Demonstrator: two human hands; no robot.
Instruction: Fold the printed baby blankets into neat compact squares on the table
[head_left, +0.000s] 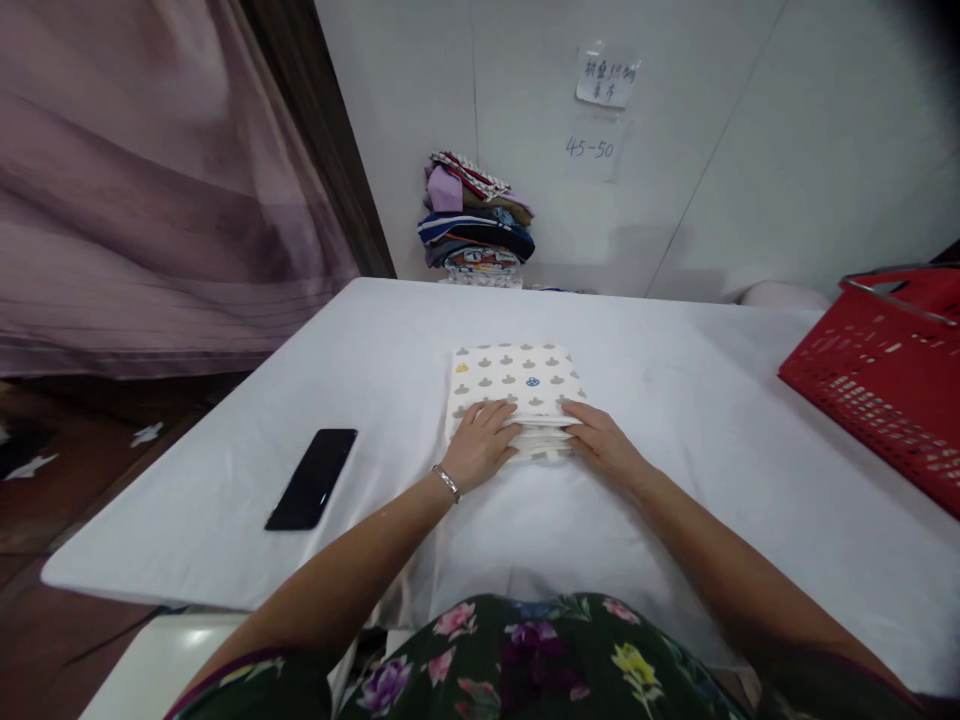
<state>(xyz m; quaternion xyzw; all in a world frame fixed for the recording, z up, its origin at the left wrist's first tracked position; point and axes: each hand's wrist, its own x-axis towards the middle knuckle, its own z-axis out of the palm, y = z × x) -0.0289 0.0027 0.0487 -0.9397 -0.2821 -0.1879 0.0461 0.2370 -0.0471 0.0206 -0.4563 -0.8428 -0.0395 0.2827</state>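
A white folded cloth [517, 375] with small grey cloud-like prints, plus one yellow and one blue print, lies in a neat block in front of me. Several stacked layers show along its near edge. My left hand [480, 440] grips the near left corner, fingers on top and thumb lower against the layers. At the near right corner, my right hand [604, 440] takes hold of the same cloth, its fingertips pressed to the edge. Exactly which layers sit between the fingers is hard to make out.
A black phone [311, 480] lies on the white-covered table [360, 350] to the left. On the right stands a red plastic basket [885, 370]. Beyond the far edge, a pile of folded fabrics [480, 225] rests near the wall. A pink curtain [150, 180] hangs at left.
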